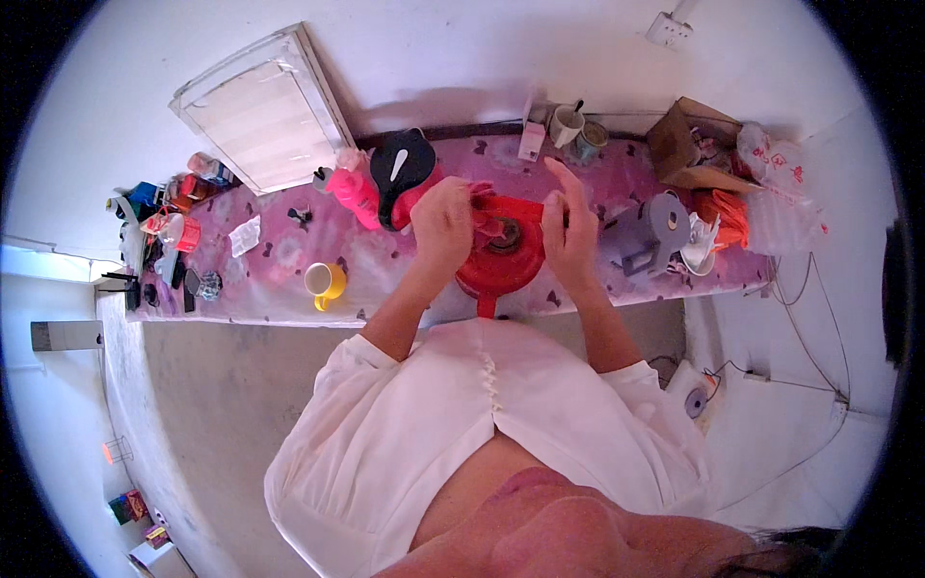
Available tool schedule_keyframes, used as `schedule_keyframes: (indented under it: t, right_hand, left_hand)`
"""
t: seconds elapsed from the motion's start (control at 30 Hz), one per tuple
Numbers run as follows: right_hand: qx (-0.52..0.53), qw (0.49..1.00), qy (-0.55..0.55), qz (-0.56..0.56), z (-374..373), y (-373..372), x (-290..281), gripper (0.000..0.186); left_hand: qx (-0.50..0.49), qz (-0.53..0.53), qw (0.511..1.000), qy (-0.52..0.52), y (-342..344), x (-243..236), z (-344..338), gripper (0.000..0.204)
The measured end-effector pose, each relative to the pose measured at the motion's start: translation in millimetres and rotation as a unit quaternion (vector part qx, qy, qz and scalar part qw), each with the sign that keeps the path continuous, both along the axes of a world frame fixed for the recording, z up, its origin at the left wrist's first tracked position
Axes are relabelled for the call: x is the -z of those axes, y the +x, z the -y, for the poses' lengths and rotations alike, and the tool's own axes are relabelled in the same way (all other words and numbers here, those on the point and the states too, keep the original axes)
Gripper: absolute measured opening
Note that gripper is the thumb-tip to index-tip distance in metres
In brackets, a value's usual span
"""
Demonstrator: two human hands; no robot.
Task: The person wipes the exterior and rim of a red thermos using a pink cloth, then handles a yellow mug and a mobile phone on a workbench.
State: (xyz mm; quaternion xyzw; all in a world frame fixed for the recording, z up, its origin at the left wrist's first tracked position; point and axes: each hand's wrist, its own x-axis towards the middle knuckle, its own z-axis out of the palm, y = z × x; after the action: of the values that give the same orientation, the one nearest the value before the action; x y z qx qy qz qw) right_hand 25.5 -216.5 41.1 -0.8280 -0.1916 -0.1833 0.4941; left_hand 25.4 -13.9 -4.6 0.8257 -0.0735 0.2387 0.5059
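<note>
A red jug-like vessel (501, 275) with an open top stands in front of me at the table's near edge, a short red part pointing toward me. A red band crosses its far side. My left hand (445, 226) is closed at its left rim, around what looks like a pink cloth (482, 193); some pink shows inside the opening too. At the right rim is my right hand (570, 226). Its thumb touches the end of the red band, and its index finger stretches away; the other fingers are mostly hidden.
Left of the vessel are a black paddle-shaped item (403, 164), a pink bottle (355, 197) and a yellow mug (326, 281). A grey kettle (647, 231) and a cardboard box (689, 144) stand right. Mugs (567, 125) are behind. A framed panel (265, 111) leans on the wall.
</note>
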Motion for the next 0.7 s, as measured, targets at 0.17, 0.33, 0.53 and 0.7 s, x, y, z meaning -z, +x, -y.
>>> schedule_keyframes:
  t: [0.17, 0.33, 0.53, 0.7]
  right_hand:
    - [-0.006, 1.0, -0.002, 0.009, -3, 8, 7, 0.04]
    - [-0.02, 1.0, -0.011, 0.0, -4, 7, 3, 0.039]
    - [-0.005, 0.998, -0.01, 0.069, -8, 6, 6, 0.04]
    - [-0.02, 1.0, 0.002, 0.018, -2, 1, 5, 0.039]
  left_hand:
    - [-0.094, -0.06, 0.943, -0.313, -14, 45, 6, 0.063]
    - [-0.031, -0.065, 0.988, -0.14, -13, -1, -2, 0.045]
    - [0.005, 0.057, 0.947, 0.317, -7, -74, 52, 0.031]
    - [0.025, 0.064, 0.941, 0.332, -4, -71, 47, 0.033]
